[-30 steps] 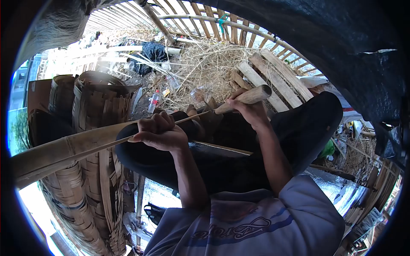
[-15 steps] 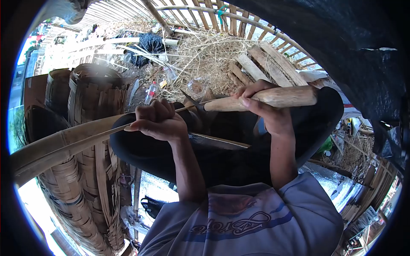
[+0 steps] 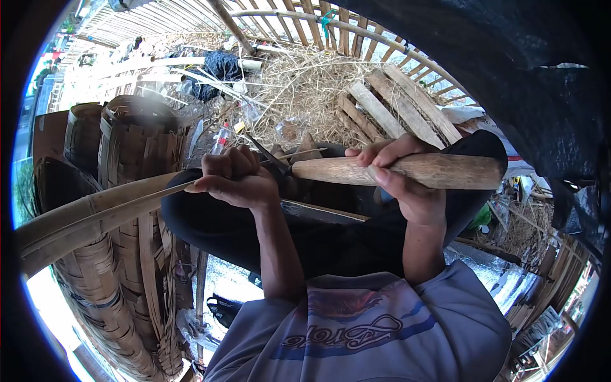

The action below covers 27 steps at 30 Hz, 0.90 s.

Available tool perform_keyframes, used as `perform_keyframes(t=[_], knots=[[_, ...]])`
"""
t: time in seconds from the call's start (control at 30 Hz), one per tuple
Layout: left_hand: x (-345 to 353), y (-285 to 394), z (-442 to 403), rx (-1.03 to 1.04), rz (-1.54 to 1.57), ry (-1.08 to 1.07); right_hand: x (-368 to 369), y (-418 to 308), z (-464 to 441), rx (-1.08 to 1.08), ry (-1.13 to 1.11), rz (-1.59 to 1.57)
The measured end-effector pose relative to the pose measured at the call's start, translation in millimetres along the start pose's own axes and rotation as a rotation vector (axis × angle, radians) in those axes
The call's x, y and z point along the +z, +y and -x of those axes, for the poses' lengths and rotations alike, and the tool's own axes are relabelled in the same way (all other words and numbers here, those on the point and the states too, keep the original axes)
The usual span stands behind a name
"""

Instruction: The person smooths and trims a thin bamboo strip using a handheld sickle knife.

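My left hand [image 3: 235, 179] is closed around a long bamboo strip [image 3: 102, 207] that runs out to the left edge, its thin end [image 3: 312, 151] emerging past my fist. In my right hand [image 3: 410, 175] is a knife with a thick wooden handle [image 3: 461, 170], gripped with the thumb along its side. The dark, narrow blade [image 3: 267, 153] points left and up, close beside my left fist. Whether it touches the strip I cannot tell. Below the knife, a thin strip [image 3: 331, 212] lies across my dark-trousered lap.
Tall woven bamboo rolls [image 3: 127, 254] stand at the left. Ahead, dry shavings [image 3: 305, 83] cover the ground near wooden slats [image 3: 388, 102], a black plastic bag [image 3: 223, 65] and a bottle [image 3: 221, 137]. A bamboo fence [image 3: 344, 32] stands behind; dark sheeting [image 3: 534, 57] hangs at upper right.
My right hand has moved slightly down and right, and the knife handle now lies more level. The blade sits further left, closer to my left hand, which has barely moved.
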State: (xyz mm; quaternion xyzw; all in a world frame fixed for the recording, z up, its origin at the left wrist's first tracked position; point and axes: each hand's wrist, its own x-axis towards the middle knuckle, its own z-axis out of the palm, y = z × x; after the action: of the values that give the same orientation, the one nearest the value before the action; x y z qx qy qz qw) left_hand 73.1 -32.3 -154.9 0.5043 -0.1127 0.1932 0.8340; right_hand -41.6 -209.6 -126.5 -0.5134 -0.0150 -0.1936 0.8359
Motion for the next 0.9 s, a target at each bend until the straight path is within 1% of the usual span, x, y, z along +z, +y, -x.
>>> perform_keyframes(t=[0.07, 0.1, 0.17, 0.23, 0.27, 0.3, 0.33, 0.37, 0.43, 0.47, 0.5, 0.57, 0.63, 0.7, 0.83, 0.9], knots=[[-1.7, 0.1, -2.1, 0.025, -0.034, 0.018, -4.5, 26.1, -0.6, 0.106, 0.07, 0.079], [-4.2, 0.9, -2.3, 0.023, -0.047, 0.044, -3.2, 31.4, -1.7, 0.224, 0.076, 0.177], [-8.1, 0.1, -3.4, 0.023, -0.064, 0.065, -6.1, 41.6, -0.6, 0.327, 0.089, 0.174], [-12.7, -2.0, -1.9, -0.019, 0.07, -0.03, -4.6, 21.5, 0.6, 0.124, 0.032, 0.172], [-14.3, -2.0, 0.4, -0.031, 0.059, -0.023, 3.8, 7.5, 4.9, 0.067, 0.084, 0.01], [-12.6, -3.5, 0.1, -0.018, 0.028, 0.031, 7.5, -12.5, 7.1, 0.049, 0.043, -0.028], [-9.3, -4.9, -1.6, 0.003, 0.005, 0.083, 7.5, -17.6, 7.4, 0.019, -0.015, 0.034], [-7.0, -2.9, -2.5, 0.002, 0.012, 0.081, 7.9, -21.2, 8.3, -0.015, -0.068, 0.097], [-4.9, 1.9, -8.1, 0.044, -0.077, 0.119, 9.5, -2.7, 13.4, 0.053, 0.091, -0.074], [-16.4, -1.1, -11.9, 0.025, -0.042, 0.165, 9.2, 2.9, 14.9, 0.067, 0.107, -0.073], [-16.1, -2.1, -10.0, 0.031, -0.041, 0.167, 9.3, 5.3, 16.1, 0.083, 0.123, -0.076], [-15.0, -2.3, -6.5, 0.089, -0.128, 0.143, 10.6, 2.6, 18.6, 0.03, -0.017, 0.147], [-12.0, -0.2, -5.4, 0.05, -0.099, 0.155, 12.5, -1.3, 20.3, 0.056, -0.008, 0.153], [-5.0, 1.4, -3.6, 0.061, -0.096, 0.135, 10.4, -1.1, 21.3, 0.06, 0.007, 0.114], [-19.2, 2.6, -8.0, 0.063, -0.07, 0.175, 11.6, 9.4, 28.4, 0.064, 0.003, 0.117], [-17.2, 3.4, -4.1, 0.082, -0.103, 0.159, 14.8, 5.3, 29.2, 0.028, -0.038, 0.175]])
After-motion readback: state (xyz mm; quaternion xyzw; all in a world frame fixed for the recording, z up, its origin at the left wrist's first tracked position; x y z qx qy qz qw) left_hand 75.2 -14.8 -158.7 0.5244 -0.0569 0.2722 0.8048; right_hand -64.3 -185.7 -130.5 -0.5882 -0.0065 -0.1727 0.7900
